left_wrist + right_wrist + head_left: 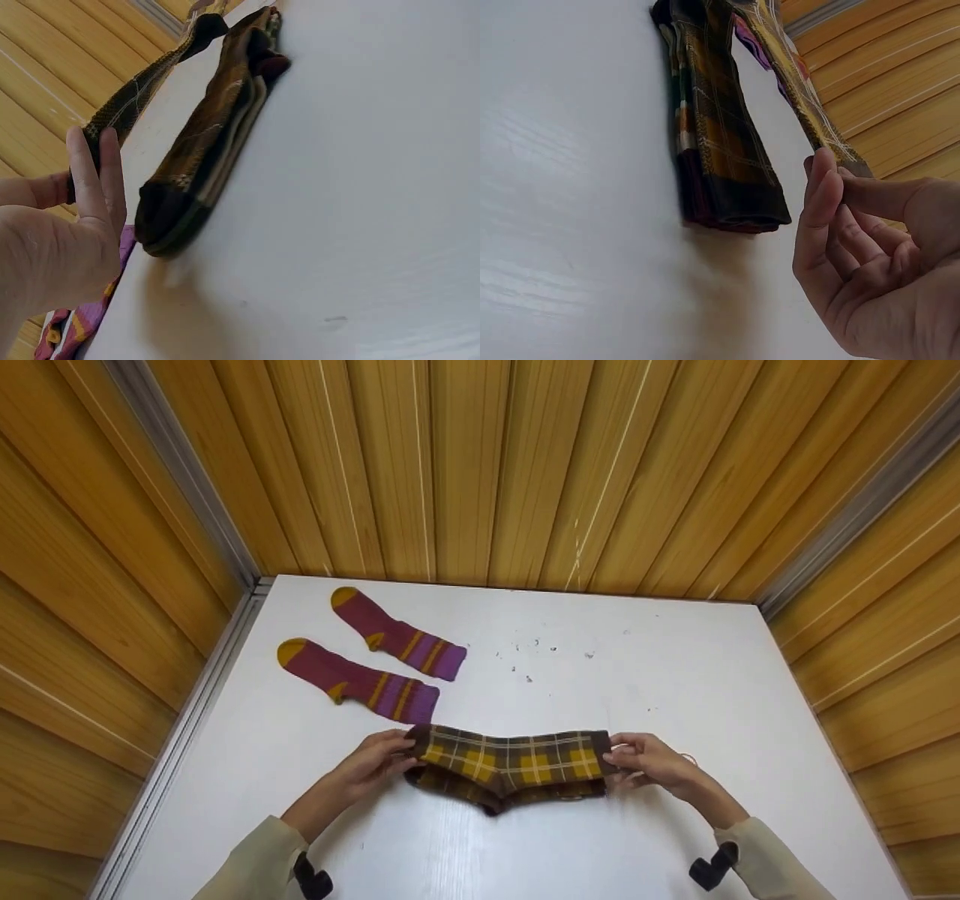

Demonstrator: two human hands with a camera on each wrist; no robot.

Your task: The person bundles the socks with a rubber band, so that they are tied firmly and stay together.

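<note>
A yellow and brown plaid sock (517,757) is stretched sideways between my two hands, raised off the table. My left hand (371,769) pinches its dark toe or cuff end, and my right hand (649,761) pinches the opposite dark end. Right below it lies a stack of socks (199,142), topped by another brown plaid one; in the right wrist view, layered edges of several colours show along the side of the pile. From the head view, the raised sock hides most of this stack. Neither wrist view shows a hand touching the stack.
Two maroon and purple socks with mustard toes, an upper one (397,631) and a lower one (360,679), lie flat at the table's back left. The white table (675,660) has small dark marks. Wood-panelled walls (465,472) stand behind and at both sides.
</note>
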